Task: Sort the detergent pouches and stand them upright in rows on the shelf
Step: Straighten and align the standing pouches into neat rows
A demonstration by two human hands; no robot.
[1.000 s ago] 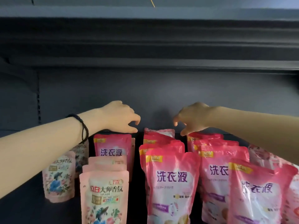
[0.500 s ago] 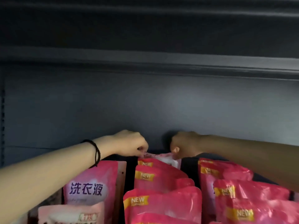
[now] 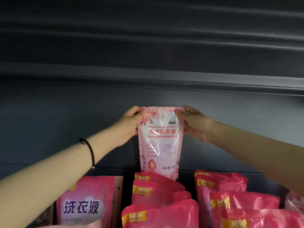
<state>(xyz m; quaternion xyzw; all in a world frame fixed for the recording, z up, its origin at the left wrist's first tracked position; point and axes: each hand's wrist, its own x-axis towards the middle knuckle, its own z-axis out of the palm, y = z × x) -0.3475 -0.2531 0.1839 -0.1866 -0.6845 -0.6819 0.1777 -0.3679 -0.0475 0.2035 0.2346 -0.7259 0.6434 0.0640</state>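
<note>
Pale pink and glossy, the pouch (image 3: 160, 142) hangs upright at the centre of the frame, lifted above the rows and held against the dark grey back panel (image 3: 65, 129). The left hand (image 3: 130, 124) pinches its upper left corner, thumb in front and fingers curled behind; the right hand (image 3: 194, 124) grips the upper right corner the same way. A black cord bracelet (image 3: 89, 152) circles the left wrist. The pouch's bottom edge dips just behind the rearmost pouch of the middle row (image 3: 161, 199) of deeper pink pouches with yellow "NEW" labels. A similar row (image 3: 230, 198) stands at lower right, and a pink pouch with purple characters (image 3: 85, 203) stands at lower left. The dark underside of the upper shelf (image 3: 148, 38) fills the top of the frame.
</note>
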